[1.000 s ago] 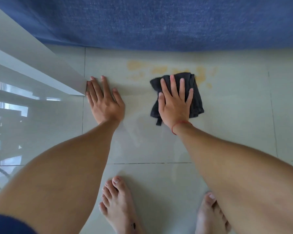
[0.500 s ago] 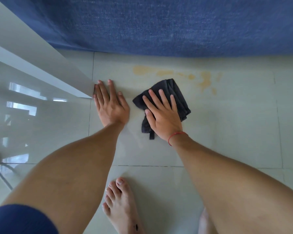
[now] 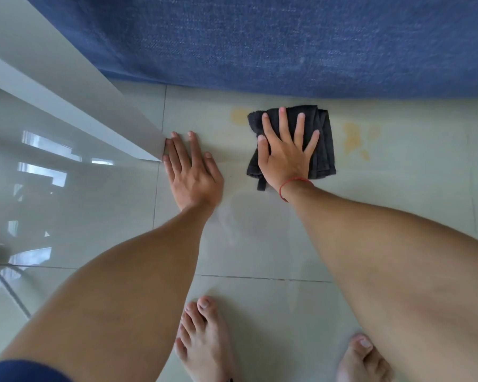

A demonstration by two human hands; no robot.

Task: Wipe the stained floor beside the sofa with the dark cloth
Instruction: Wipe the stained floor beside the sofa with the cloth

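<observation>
A folded dark cloth (image 3: 322, 139) lies flat on the pale tiled floor (image 3: 398, 205), close to the blue sofa (image 3: 273, 42) that fills the top of the view. My right hand (image 3: 286, 153) presses down on the cloth with fingers spread. Yellow-brown stains show on the tiles on both sides of it: a small patch (image 3: 239, 115) at its upper left and a bigger smear (image 3: 355, 137) to its right. My left hand (image 3: 192, 169) rests flat on the bare floor, fingers apart, holding nothing.
A white panel (image 3: 75, 103) slants down from the upper left and ends at a corner touching my left fingertips. My bare feet (image 3: 204, 343) stand at the bottom. A grey cable (image 3: 10, 293) and a small box sit at the left edge.
My right hand has slid the cloth up and to the right, over the middle of the stain line near the sofa. My left hand has stayed planted by the panel corner.
</observation>
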